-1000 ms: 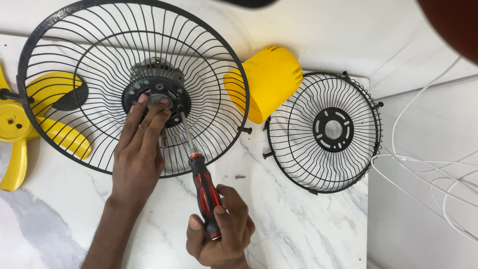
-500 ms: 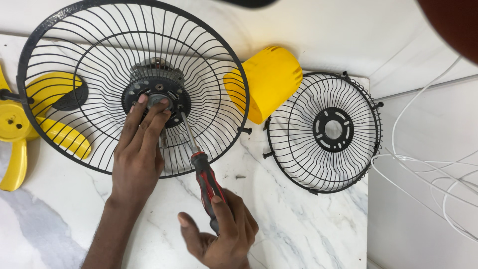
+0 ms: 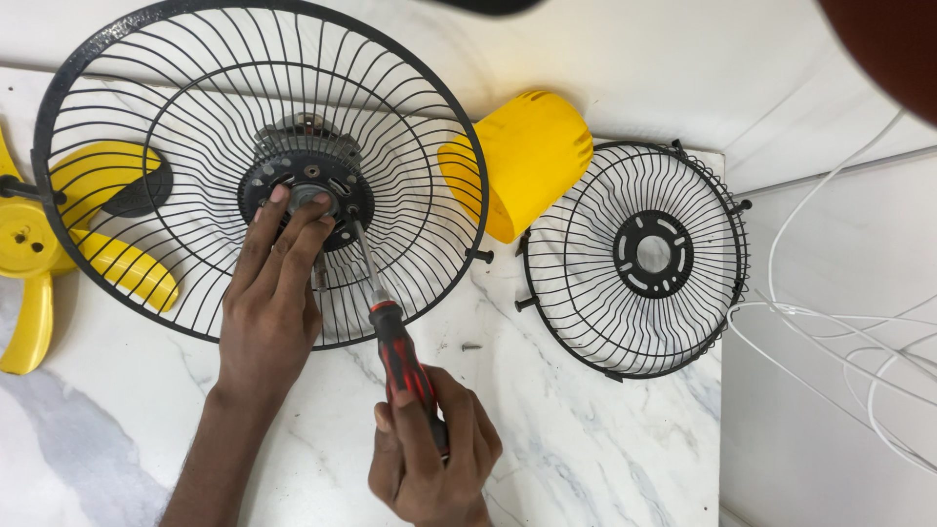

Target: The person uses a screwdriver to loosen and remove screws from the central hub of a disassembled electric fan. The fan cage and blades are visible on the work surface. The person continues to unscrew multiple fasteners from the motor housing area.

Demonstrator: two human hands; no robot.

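right hand (image 3: 429, 459) clamped on screwdriver (image 3: 395, 346), tip beyond grip at motor hub (image 3: 307, 190); left hand (image 3: 268, 303) fingers pressing hub; keep shaft straight, guard (image 3: 459, 166) steady.

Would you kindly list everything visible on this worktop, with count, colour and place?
large fan guard: one, black wire, left, with the motor hub at its centre
small fan guard: one, black wire, right of centre
motor cover: one, yellow, between the guards
fan blades: one set, yellow, far left
screw: one, dark, on the marble top
cords: several, white, right
screwdriver: one, red and black handle, tip at the hub
left hand: fingers on the hub
right hand: grips the screwdriver
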